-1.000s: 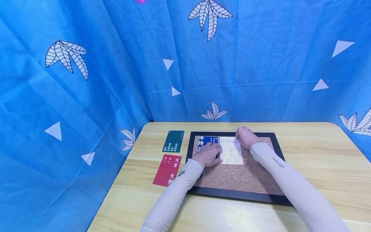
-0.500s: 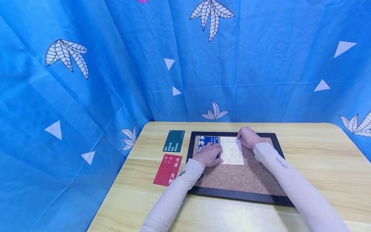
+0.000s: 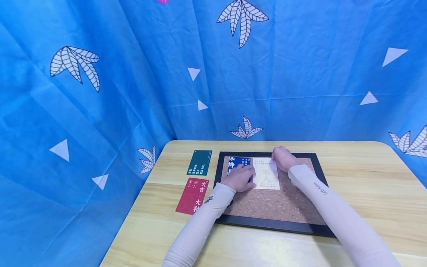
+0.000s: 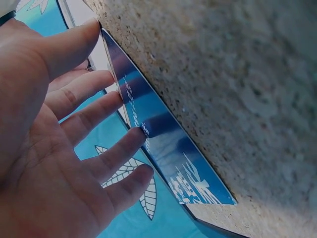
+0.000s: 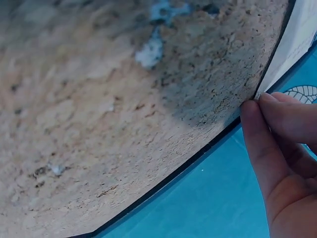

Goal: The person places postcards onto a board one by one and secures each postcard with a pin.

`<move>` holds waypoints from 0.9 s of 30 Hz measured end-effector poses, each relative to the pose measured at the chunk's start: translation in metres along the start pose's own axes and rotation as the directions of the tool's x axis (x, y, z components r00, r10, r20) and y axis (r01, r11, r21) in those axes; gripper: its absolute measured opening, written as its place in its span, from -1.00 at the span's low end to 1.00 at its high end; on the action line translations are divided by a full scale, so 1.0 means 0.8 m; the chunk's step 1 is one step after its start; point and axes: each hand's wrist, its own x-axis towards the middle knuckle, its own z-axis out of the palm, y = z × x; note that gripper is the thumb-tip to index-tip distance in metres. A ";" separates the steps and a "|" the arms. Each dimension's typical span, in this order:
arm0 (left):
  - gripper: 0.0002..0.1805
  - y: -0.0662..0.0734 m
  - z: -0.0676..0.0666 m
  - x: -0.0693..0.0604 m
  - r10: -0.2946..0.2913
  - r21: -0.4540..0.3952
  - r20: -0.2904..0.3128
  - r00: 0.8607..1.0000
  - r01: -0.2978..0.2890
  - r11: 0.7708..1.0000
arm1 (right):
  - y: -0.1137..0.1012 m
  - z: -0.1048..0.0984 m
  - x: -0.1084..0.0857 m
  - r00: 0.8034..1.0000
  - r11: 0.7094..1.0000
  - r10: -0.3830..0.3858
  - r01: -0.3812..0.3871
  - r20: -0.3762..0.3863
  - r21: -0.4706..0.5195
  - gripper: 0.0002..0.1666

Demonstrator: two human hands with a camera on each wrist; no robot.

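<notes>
A cork board [image 3: 277,207] with a black frame lies flat on the table. On its upper left part is a blue card [image 3: 245,160] with white characters. Beside it, to the right, lies a cream card [image 3: 266,174] with pale print. My left hand [image 3: 238,178] spans both cards. In the left wrist view its fingers [image 4: 114,153] are spread and fairly straight, fingertips against the blue card [image 4: 163,134] and near the cream one. With thumb and forefinger, my right hand [image 3: 283,158] pinches the cream card's [image 5: 290,49] upper right corner; anything small between those fingertips is hidden.
Left of the board, a green card [image 3: 200,163] and a red card [image 3: 191,196] lie on the wooden table [image 3: 150,230]. A blue patterned curtain [image 3: 300,74] hangs behind and along the left side.
Both hands stay at nearly the same spots, with the cards and board in place. Only a slight shift of the whole head view shows.
</notes>
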 end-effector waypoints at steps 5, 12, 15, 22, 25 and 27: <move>-0.57 -0.002 0.000 0.000 0.003 0.000 -0.007 1.000 -0.003 1.000 | -0.009 0.004 -0.001 1.000 0.999 0.000 -0.001 -0.006 -0.049 -0.64; -0.57 -0.003 0.002 0.001 0.007 0.007 -0.005 1.000 -0.007 1.000 | -0.016 0.006 -0.003 1.000 0.997 0.006 -0.006 -0.002 -0.071 -0.57; -0.59 -0.002 0.003 0.002 0.012 0.008 -0.003 1.000 -0.011 1.000 | -0.013 0.006 -0.004 0.999 0.999 0.032 -0.032 0.004 -0.019 -0.53; -0.58 -0.002 0.004 0.001 0.010 0.006 -0.005 1.000 -0.010 1.000 | -0.007 0.002 -0.006 0.999 0.998 0.049 -0.049 0.001 0.038 -0.64; -0.62 -0.001 0.003 0.002 0.014 0.013 -0.012 1.000 -0.014 1.000 | -0.007 0.000 -0.006 0.998 0.997 0.062 -0.062 0.009 0.055 -0.66; -0.64 -0.001 0.003 0.002 0.020 0.019 -0.016 1.000 -0.020 1.000 | -0.007 0.000 -0.006 0.997 0.995 0.080 -0.080 0.012 0.062 -0.66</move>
